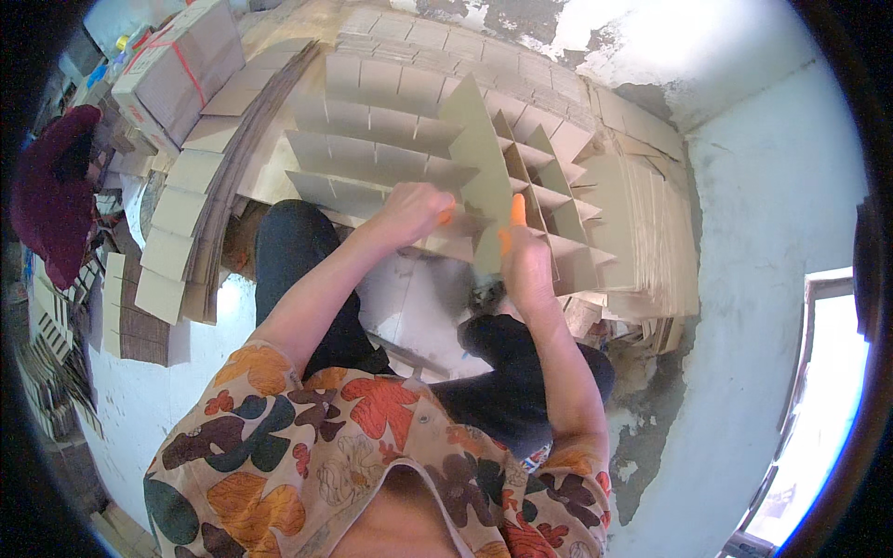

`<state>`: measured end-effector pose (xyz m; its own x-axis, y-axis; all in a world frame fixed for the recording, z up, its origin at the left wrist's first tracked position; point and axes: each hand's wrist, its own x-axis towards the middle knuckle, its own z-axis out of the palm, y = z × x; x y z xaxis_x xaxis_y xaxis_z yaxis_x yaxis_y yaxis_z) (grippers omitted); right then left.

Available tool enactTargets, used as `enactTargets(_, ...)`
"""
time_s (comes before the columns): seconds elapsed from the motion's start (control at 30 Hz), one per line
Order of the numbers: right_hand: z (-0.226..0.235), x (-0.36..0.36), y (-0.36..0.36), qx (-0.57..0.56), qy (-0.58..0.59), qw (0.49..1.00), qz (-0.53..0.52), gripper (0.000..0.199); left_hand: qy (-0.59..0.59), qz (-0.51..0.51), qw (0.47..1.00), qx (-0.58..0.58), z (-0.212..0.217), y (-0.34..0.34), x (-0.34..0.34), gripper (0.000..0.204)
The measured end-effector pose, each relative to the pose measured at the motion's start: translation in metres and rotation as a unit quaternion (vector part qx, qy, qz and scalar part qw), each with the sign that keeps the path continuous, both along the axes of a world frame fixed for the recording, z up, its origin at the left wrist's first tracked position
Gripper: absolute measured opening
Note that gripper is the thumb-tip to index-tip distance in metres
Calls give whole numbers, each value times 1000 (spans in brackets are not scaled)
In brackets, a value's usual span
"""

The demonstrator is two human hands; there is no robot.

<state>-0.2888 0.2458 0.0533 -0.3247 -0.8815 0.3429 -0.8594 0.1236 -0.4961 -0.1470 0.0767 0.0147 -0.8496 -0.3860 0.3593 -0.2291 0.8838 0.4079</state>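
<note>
In front of me stands a partly interlocked grid of slotted cardboard dividers. Long cardboard strips (372,160) run left to right, and a tall cardboard panel (479,167) crosses them near the middle. More crossing cardboard pieces (549,186) form cells on the right. My left hand (414,212) is closed at the nearest strip, left of the tall panel, with an orange finger cover showing. My right hand (527,265) is closed around the near part of the panel, orange covers on its fingers. Its fingertips are partly hidden by the cardboard.
Stacked flat cardboard (651,237) stands at the right by the wall. A leaning row of slotted cardboard (200,186) and a carton with red strapping (177,74) are on the left. Another person in a dark red top (56,200) is at the far left. A pale wall (763,195) bounds the right.
</note>
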Motion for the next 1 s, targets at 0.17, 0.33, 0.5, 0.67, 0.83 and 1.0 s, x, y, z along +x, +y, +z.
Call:
enactTargets(0.17, -15, -1, 1, 60, 82, 993, 53, 25, -10, -14, 1000, 8, -4, 1, 3, 17)
enactTargets(0.33, -2, 5, 5, 61, 96, 993, 18, 61, 47, 10, 998, 50, 40, -21, -9, 27)
enactTargets(0.5, -21, -4, -2, 75, 128, 986, 76, 72, 87, -4, 992, -91, 31, -101, -51, 20)
enactTargets(0.67, -10, -3, -5, 85, 70, 993, 38, 45, -76, 18, 997, -9, 16, -114, -67, 11)
enactTargets(0.83, -7, -14, -8, 157, 69, 983, 68, 30, -135, 47, 988, -52, 17, -123, -77, 14)
enactTargets(1.0, 18, -72, 18, 2, 130, 990, -50, 17, 60, 30, 997, 37, 20, -108, -58, 23)
